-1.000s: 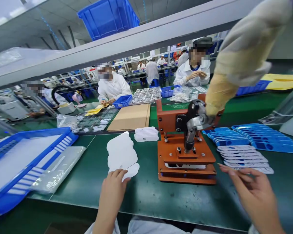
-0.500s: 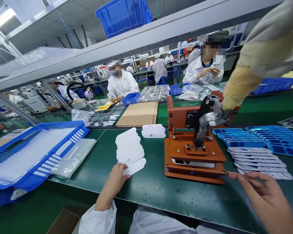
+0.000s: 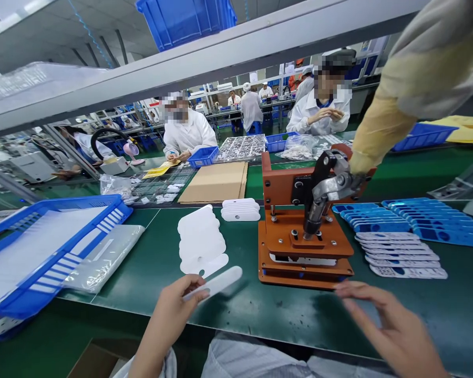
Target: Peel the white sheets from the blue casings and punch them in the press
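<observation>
My left hand [image 3: 177, 304] pinches one end of a white rounded strip [image 3: 220, 281], lifted off the green table. Just behind it lies a fanned stack of similar white strips [image 3: 201, 239]. My right hand [image 3: 390, 325] is by the front right corner of an orange hand press [image 3: 307, 244], thumb and fingers apart with nothing between them. I cannot tell if its fingertips touch the press. Between the press plates shows a white piece [image 3: 323, 261]. A lever wrapped in yellowish and grey material [image 3: 390, 115] rises from the metal linkage to the upper right.
Right of the press lie printed white strips [image 3: 402, 254] and blue strips [image 3: 437, 218]. A small white stack [image 3: 240, 210] and cardboard [image 3: 215, 181] lie behind. A blue basket [image 3: 74, 231] stands left, beside a plastic bag [image 3: 106, 257]. A grey beam [image 3: 205, 63] crosses above; co-workers sit opposite.
My left hand has picked the front white strip off the stack and brought it towards me and to the right. My right hand has shifted left, its fingers spreading. The view has turned slightly.
</observation>
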`<state>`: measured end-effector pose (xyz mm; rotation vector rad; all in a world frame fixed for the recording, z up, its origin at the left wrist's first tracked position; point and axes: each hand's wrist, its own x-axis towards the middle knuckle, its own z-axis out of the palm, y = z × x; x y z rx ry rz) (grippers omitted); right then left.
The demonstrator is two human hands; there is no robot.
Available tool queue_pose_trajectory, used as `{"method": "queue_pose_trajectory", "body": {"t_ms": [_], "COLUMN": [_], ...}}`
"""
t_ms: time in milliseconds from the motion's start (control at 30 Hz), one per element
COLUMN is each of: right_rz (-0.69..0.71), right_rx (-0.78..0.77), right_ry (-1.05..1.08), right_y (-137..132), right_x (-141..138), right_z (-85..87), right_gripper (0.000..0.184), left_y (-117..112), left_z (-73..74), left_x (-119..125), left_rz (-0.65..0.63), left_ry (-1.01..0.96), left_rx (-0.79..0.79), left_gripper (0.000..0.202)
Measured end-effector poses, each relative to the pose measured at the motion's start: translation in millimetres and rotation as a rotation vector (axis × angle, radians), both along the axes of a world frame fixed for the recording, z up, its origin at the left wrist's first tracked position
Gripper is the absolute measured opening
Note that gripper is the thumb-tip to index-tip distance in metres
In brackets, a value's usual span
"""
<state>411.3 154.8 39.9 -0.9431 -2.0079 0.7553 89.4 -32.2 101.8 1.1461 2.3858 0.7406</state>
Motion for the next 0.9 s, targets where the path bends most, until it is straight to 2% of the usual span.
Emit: {"method": "queue_pose_trajectory", "body": {"t_ms": [33, 100, 167, 233, 300, 433, 500, 567, 667, 800, 900], "right_rz": [0.159, 0.435, 0.528, 0.490, 0.402, 0.297, 0.271, 0.270, 0.241, -0.016, -0.070], "right_rx": [0.091, 0.234, 0.289, 0.291, 0.292, 0.307, 0.259, 0.142, -0.125, -0.424, -0.509], "right_ry": [-0.066, -0.167, -0.176, -0.147, -0.103, -0.038, -0.007, 0.032, 0.082, 0.156, 0.151], "right_y": [-4.6, -12.4, -16.9, -17.8, -16.0, -7.6, -1.9, 4.2, 14.8, 32.6, 44.8], "right_x": [-5.6, -15.6, -20.4, -18.6, -11.7, 2.6, 5.9, 7.6, 12.0, 21.1, 23.3], "right_z": [4.7, 13.7, 19.5, 21.4, 21.7, 23.3, 21.9, 16.8, 4.2, -9.7, -11.7], "right_gripper": [0.023, 0.040, 0.052, 0.050, 0.044, 0.034, 0.033, 0.027, 0.020, 0.038, 0.047], "left_y": [2.2, 11.3, 24.5, 38.4, 50.5, 67.6, 72.9, 76.0, 77.1, 77.4, 78.7], "left_z": [7.5, 19.0, 24.3, 23.6, 18.9, 5.8, -0.6, -6.7, -15.5, -23.2, -25.2], "left_x": [11.4, 35.2, 56.9, 73.8, 85.4, 97.4, 99.2, 98.3, 92.5, 82.3, 76.6], "left_rz": [-0.031, -0.122, -0.227, -0.291, -0.296, -0.299, -0.303, -0.282, -0.242, -0.167, -0.134], "left_ry": [-0.061, -0.172, -0.264, -0.343, -0.427, -0.591, -0.654, -0.709, -0.824, -0.968, -0.932], "left_rx": [0.024, 0.040, 0.049, 0.073, 0.097, 0.167, 0.200, 0.228, 0.317, 0.418, 0.425], "left_gripper": [0.018, 0.015, 0.012, 0.010, 0.009, 0.012, 0.016, 0.020, 0.025, 0.033, 0.033]}}
